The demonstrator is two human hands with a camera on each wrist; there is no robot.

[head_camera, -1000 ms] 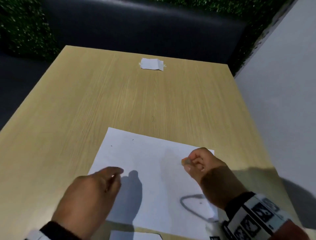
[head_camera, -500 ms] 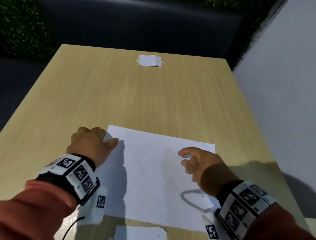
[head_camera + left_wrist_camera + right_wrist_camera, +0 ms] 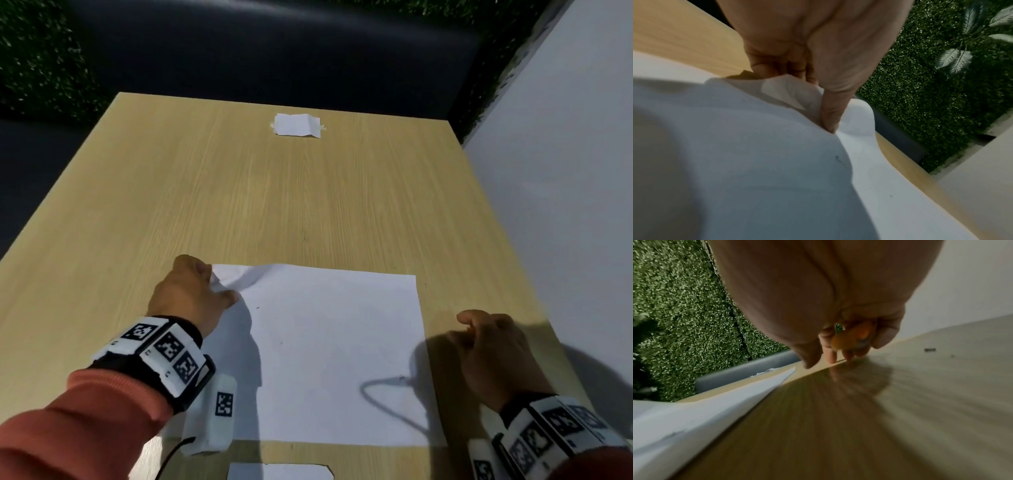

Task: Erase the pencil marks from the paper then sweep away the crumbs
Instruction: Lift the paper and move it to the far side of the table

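Head view: a wooden desk point(image 3: 308, 192) carries a white paper point(image 3: 329, 356) close to its near edge, a little toward the right side.
Paper: it lies mostly flat, but its far left corner is lifted and crumpled. A grey pencil loop point(image 3: 387, 394) is visible near its near right corner, and some tiny dark specks are spread on the sheet.
Left hand: the left hand point(image 3: 191, 294) is at the far left corner of the paper. In the left wrist view the thumb point(image 3: 830, 112) presses on top of the sheet and the curled fingers are under the raised corner, so the hand pinches this corner.
Right hand: the right hand point(image 3: 489, 353) rests on the bare desk just beside the right edge of the paper, not on the sheet. Its fingers are curled.
Eraser: in the right wrist view a small orange eraser point(image 3: 851, 337) with a grey end sits inside the curled fingers of the right hand; the fingertips touch the desk surface.
Crumbs: one small dark crumb point(image 3: 929, 349) lies on the desk to the right of the right hand.
Other things: a small folded paper piece point(image 3: 297, 125) lies near the far edge of the desk, around the middle. Another white piece point(image 3: 281, 472) is at the near edge, cut by the frame.
Background: a dark bench point(image 3: 274, 51) and a green leafy wall point(image 3: 37, 58) stand behind the desk; a pale wall point(image 3: 565, 171) is on the right.
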